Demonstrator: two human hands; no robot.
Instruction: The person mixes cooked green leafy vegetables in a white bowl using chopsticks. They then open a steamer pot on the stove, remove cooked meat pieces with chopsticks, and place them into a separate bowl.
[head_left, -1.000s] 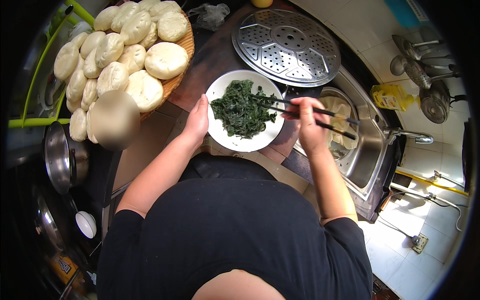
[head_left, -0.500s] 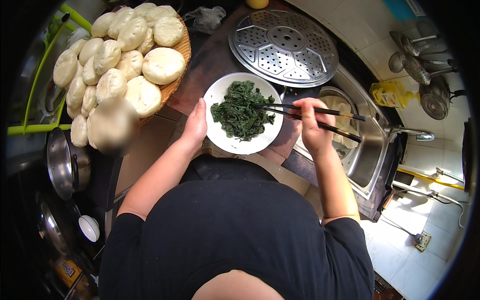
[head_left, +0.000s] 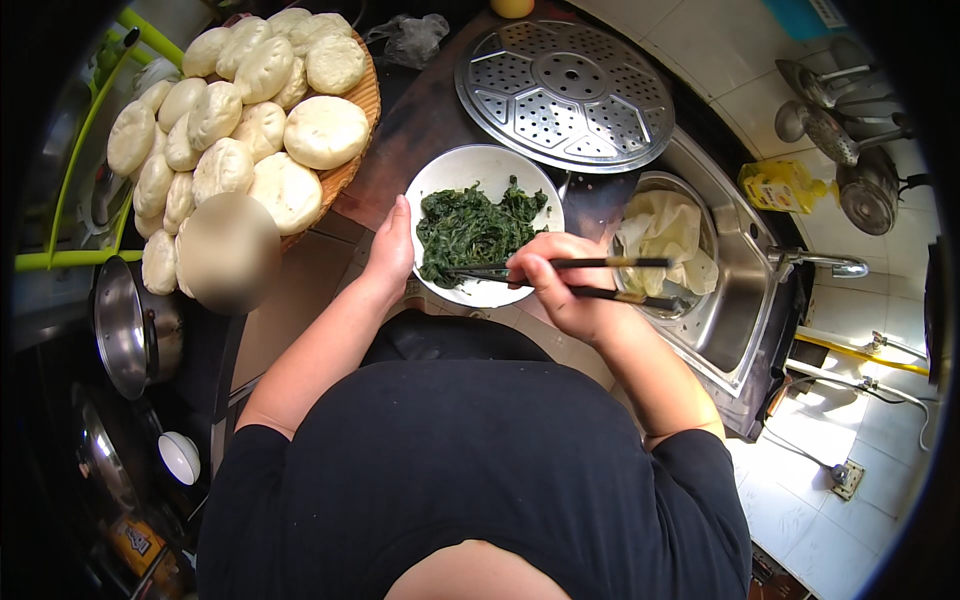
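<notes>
A white bowl [head_left: 540, 170] full of dark green cooked leafy greens [head_left: 475, 228] is in front of me, at the counter's near edge. My left hand [head_left: 392, 248] grips the bowl's left side, thumb up along the rim and the other fingers hidden beneath. Between the fingers of my right hand [head_left: 568, 285] is a pair of black chopsticks [head_left: 630, 263] with gold bands. Their tips reach into the greens at the near left part of the bowl. The right hand hovers over the bowl's right rim.
A woven tray [head_left: 352, 172] piled with pale round buns [head_left: 327, 132] stands at left. Behind the bowl lies a perforated steamer plate [head_left: 570, 95]. The sink [head_left: 735, 330] at right holds a metal basin [head_left: 712, 255] with pale cloth. Ladles [head_left: 820, 130] hang on the right wall.
My right hand has moved left and nearer to me, bringing the chopstick tips to the bowl's near left. The greens are spread differently. My left hand stays on the bowl.
</notes>
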